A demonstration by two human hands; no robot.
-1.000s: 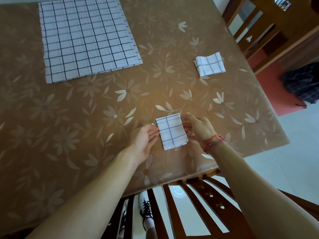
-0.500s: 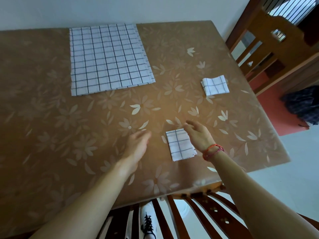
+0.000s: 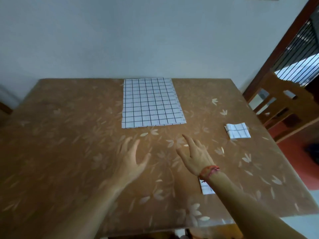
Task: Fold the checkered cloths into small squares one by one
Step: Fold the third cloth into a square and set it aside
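Observation:
A stack of flat white checkered cloths (image 3: 151, 103) lies at the far middle of the brown table (image 3: 60, 144). One folded small square (image 3: 237, 130) rests near the right edge. Another folded square (image 3: 206, 188) lies close to me, mostly hidden under my right forearm. My left hand (image 3: 132, 157) and my right hand (image 3: 196, 155) hover over the table just short of the stack, fingers spread, holding nothing. A red thread band circles my right wrist.
A pale wall runs behind the table's far edge. A wooden chair (image 3: 283, 107) stands off the right side beside a dark door frame. Red floor shows at the right, and the table's near edge is at the bottom.
Both hands let go of the folded square near me and moved forward toward the flat stack. The view has tilted up, so the wall now fills the top.

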